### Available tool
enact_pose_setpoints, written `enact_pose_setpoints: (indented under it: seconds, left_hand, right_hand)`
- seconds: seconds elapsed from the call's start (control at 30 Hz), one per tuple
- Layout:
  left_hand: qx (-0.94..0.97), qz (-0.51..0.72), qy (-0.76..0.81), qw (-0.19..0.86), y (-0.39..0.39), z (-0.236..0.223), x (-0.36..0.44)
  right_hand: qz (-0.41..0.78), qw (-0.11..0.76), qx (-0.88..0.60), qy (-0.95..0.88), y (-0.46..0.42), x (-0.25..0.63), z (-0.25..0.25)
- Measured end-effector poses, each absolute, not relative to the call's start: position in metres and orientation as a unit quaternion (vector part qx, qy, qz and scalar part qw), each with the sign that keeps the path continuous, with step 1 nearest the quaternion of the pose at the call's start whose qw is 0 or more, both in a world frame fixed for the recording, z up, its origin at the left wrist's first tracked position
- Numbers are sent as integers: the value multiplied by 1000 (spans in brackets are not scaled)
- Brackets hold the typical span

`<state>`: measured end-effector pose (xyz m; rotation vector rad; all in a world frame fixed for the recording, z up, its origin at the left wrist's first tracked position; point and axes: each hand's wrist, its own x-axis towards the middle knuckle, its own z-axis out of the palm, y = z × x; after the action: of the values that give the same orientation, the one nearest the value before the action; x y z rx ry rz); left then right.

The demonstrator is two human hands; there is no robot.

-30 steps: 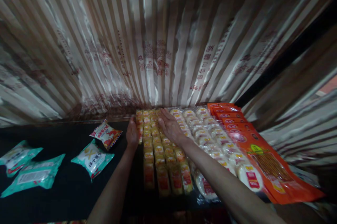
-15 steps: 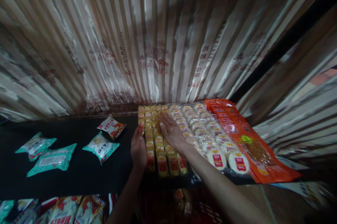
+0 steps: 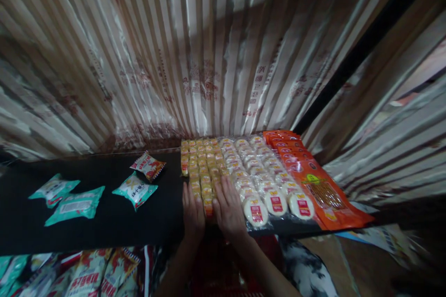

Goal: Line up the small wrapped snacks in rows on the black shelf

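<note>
Rows of small yellow wrapped snacks (image 3: 199, 160) lie on a dark shelf (image 3: 104, 220). My left hand (image 3: 193, 211) lies flat at the front left end of these rows, fingers stretched out. My right hand (image 3: 228, 208) rests flat beside it on the front right end of the yellow rows, fingers spread. Right of the yellow snacks sit rows of round white wrapped cakes (image 3: 266, 181), then a stack of orange packets (image 3: 313, 181). Both hands are near the shelf's front edge.
Teal snack bags (image 3: 75, 205) (image 3: 135, 189) (image 3: 53, 189) and a red-and-white bag (image 3: 147, 165) lie loose on the shelf's left part. Striped shiny paper (image 3: 195, 55) covers the back wall. More red-and-white bags (image 3: 94, 273) sit below the shelf at the lower left.
Both hands have slid back along the yellow rows, from their far end to the front edge of the shelf. The view has pulled back and more of the space below shows.
</note>
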<state>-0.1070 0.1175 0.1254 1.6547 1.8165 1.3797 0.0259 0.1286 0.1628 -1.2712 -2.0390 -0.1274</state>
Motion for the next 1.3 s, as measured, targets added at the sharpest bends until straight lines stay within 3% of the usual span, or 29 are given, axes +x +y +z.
enact_pose_setpoints:
  seconds: [0.7,1.3]
  left_hand:
    - [584,452,645,197,116,128,-102]
    - [596,474,635,131,111,132,-106]
  right_hand:
    - [-64,359,-496,-788,134,28,153]
    - [-31,355,-494,-793,131,28,157]
